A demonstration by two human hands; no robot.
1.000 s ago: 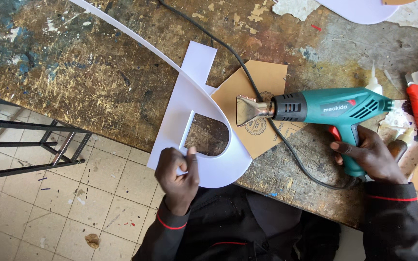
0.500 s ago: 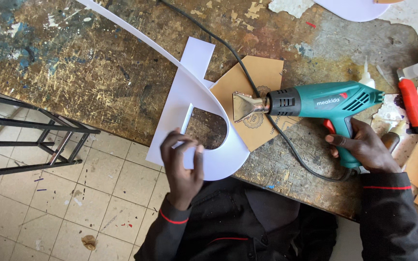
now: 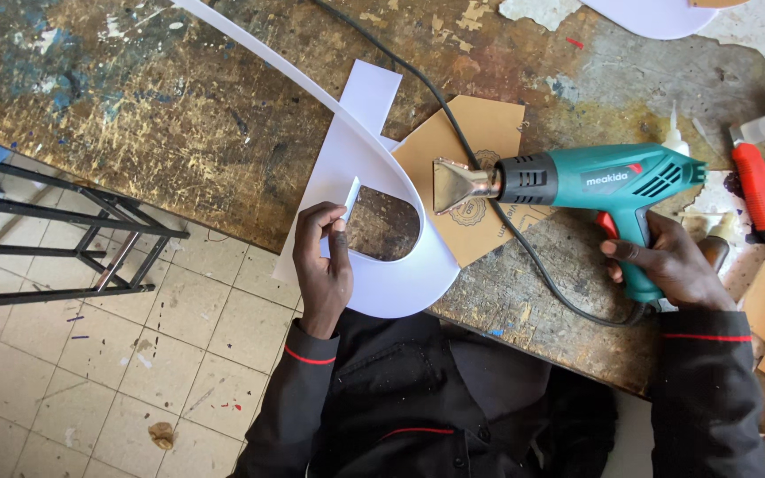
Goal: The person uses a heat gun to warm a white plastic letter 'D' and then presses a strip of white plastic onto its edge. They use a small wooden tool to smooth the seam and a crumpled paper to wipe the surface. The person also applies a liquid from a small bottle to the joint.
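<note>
My left hand (image 3: 321,265) pinches the near left part of a white plastic letter shape (image 3: 370,115) that lies at the edge of a worn wooden table (image 3: 152,115). A long white plastic strip (image 3: 312,84) curves along the letter's rounded edge and runs off to the far left. My right hand (image 3: 666,264) grips the handle of a teal heat gun (image 3: 595,181). Its metal nozzle (image 3: 453,186) points left at the curved strip, above a brown card sheet (image 3: 480,133).
The gun's black cord (image 3: 462,142) crosses the table. A red-handled tool (image 3: 759,190) and a glue bottle tip (image 3: 676,133) lie at the right. A black metal frame (image 3: 73,239) stands on the tiled floor at the left. Another white piece (image 3: 657,13) lies at the far edge.
My left hand has shifted up along the letter's stem. The heat gun has moved slightly left, its nozzle closer to the curved strip.
</note>
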